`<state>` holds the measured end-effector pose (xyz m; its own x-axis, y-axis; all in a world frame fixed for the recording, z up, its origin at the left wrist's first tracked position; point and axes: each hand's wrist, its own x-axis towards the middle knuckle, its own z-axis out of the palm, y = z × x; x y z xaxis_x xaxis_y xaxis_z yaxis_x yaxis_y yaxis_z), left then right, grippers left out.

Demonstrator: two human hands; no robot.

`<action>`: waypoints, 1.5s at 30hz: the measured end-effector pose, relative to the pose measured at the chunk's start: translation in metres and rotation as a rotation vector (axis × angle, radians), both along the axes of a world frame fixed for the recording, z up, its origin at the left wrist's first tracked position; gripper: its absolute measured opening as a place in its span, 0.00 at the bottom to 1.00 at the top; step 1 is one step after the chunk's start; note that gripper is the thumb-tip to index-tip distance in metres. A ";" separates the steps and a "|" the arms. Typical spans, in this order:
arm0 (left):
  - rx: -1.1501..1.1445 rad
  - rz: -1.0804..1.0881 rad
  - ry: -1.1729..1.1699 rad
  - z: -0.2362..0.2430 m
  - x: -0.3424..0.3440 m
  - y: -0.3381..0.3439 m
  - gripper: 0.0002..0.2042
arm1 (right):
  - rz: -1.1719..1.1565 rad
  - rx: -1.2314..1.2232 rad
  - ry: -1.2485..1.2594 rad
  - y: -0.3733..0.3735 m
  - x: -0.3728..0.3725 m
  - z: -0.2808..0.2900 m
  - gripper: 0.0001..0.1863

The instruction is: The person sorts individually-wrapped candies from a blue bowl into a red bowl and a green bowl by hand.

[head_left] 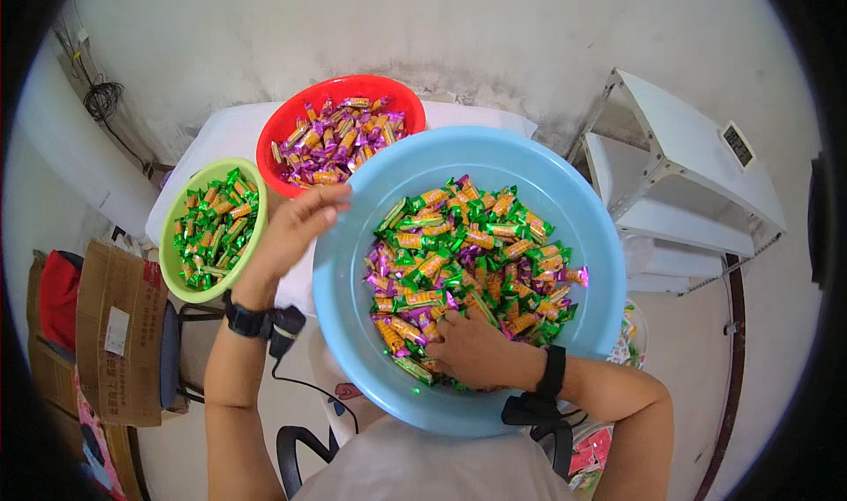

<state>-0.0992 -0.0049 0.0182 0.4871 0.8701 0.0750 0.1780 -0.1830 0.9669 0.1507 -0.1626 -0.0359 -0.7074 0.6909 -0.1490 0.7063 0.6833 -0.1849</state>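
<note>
A large light-blue basin (582,183) in front of me holds a mixed heap of small wrapped candies (432,263), in green and in purple wrappers with yellow-orange middles. My right hand (476,351) reaches into the near part of the heap, its fingers curled down around candies and the fingertips partly hidden among them. Beside the basin's left rim, my left hand (304,223) is raised with fingers stretched out and nothing in it. The red basin (410,100) behind holds purple-wrapped candies. Green-wrapped ones fill the light-green basin (168,254) at left.
A white-covered table (212,139) bears the red and green basins. White metal shelves (688,139) with a small digital display (738,145) stand at right. A cardboard box (119,333) stands at left. Cables (103,100) hang by the wall. Colourful packages (591,452) lie below right.
</note>
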 end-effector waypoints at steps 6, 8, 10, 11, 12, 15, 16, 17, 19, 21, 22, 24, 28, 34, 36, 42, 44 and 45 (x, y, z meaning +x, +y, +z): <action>0.267 -0.328 0.220 0.000 0.023 -0.063 0.15 | 0.034 0.121 0.050 -0.006 0.006 -0.015 0.13; 0.250 -0.347 0.248 -0.001 0.027 -0.071 0.15 | 0.030 0.102 0.026 -0.003 0.005 -0.019 0.13; 0.254 -0.372 0.320 -0.010 0.027 -0.074 0.16 | 0.027 0.083 0.001 -0.002 0.005 -0.016 0.13; 0.271 -0.361 0.320 -0.013 0.026 -0.076 0.16 | -0.019 0.036 0.051 0.000 0.006 -0.010 0.13; 0.344 -0.345 0.351 -0.015 0.028 -0.080 0.17 | -0.065 -0.011 0.102 0.001 0.007 -0.002 0.12; 0.466 -0.304 0.395 -0.015 0.032 -0.086 0.20 | 0.005 0.047 0.526 0.006 0.011 0.021 0.16; 0.389 -0.347 0.357 -0.013 0.034 -0.087 0.20 | 0.002 -0.059 0.608 0.008 0.013 0.024 0.17; 0.311 -0.390 0.319 -0.010 0.037 -0.087 0.21 | 0.003 -0.054 0.606 0.011 0.014 0.026 0.17; 0.140 -0.390 0.284 -0.007 0.036 -0.085 0.19 | 0.075 -0.079 0.692 0.015 0.014 0.028 0.17; 0.010 -0.372 0.102 -0.010 0.031 -0.079 0.16 | 0.076 -0.059 0.707 0.015 0.015 0.037 0.18; -0.066 -0.336 0.058 -0.005 0.028 -0.074 0.15 | 0.005 -0.084 0.755 0.014 0.016 0.043 0.19; -0.057 -0.224 -0.063 -0.007 0.016 -0.049 0.14 | -0.075 -0.071 0.823 0.018 0.021 0.047 0.22; -0.044 0.288 -0.243 -0.025 -0.024 0.036 0.16 | -0.198 -0.108 0.698 0.018 0.033 0.045 0.17; -0.205 0.675 -0.482 -0.067 -0.070 0.174 0.20 | -0.149 -0.144 0.615 0.024 0.032 0.035 0.18; -0.196 0.713 -0.555 -0.071 -0.067 0.196 0.24 | -0.154 -0.157 0.601 0.023 0.031 0.034 0.18; -0.187 0.724 -0.462 -0.060 -0.053 0.158 0.25 | -0.162 -0.181 0.561 0.020 0.034 0.036 0.19; -0.179 0.636 -0.450 -0.065 -0.062 0.132 0.21 | -0.228 -0.250 0.445 0.017 0.033 0.023 0.18; -0.147 0.548 -0.460 -0.071 -0.067 0.116 0.18 | -0.240 -0.295 0.441 0.017 0.031 0.023 0.18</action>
